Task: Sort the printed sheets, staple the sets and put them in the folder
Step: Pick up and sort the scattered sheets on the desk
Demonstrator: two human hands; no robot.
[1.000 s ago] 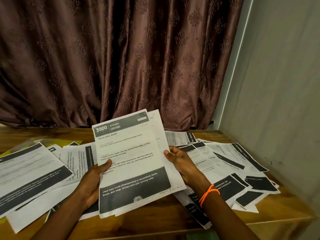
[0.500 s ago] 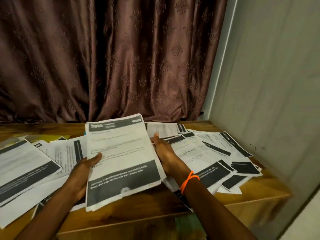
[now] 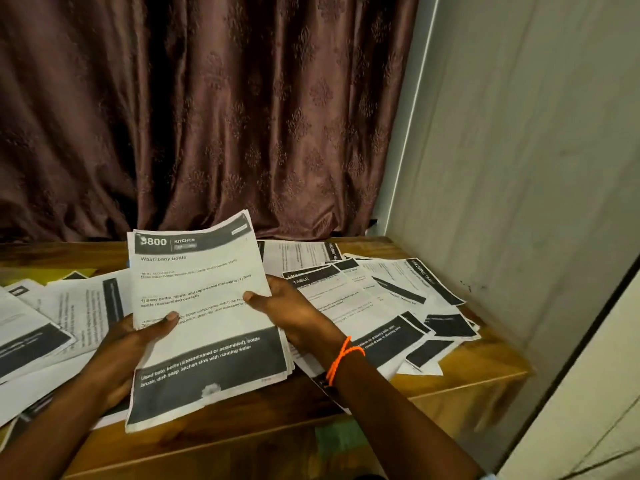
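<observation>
I hold a squared-up set of printed sheets [image 3: 204, 292] upright-tilted over the wooden table [image 3: 460, 382]; the top page reads "KITCHEN, Wash baby bottle". My left hand [image 3: 135, 344] grips its left edge with the thumb on the page. My right hand [image 3: 287, 306], with an orange band on the wrist, grips the right edge. Loose printed sheets [image 3: 381, 299] with dark bars lie spread on the right, and more loose sheets [image 3: 59, 313] lie on the left. A yellow folder corner [image 3: 83, 273] peeks out under the left sheets. No stapler is visible.
A brown patterned curtain [image 3: 207, 116] hangs behind the table. A pale wall [image 3: 519, 168] closes in on the right, close to the table's right edge. The table's front edge runs just below the held set.
The set, fanned with a second sheet showing a second ago, is now squared together. Both hands stayed on its edges, and the view shifted slightly.
</observation>
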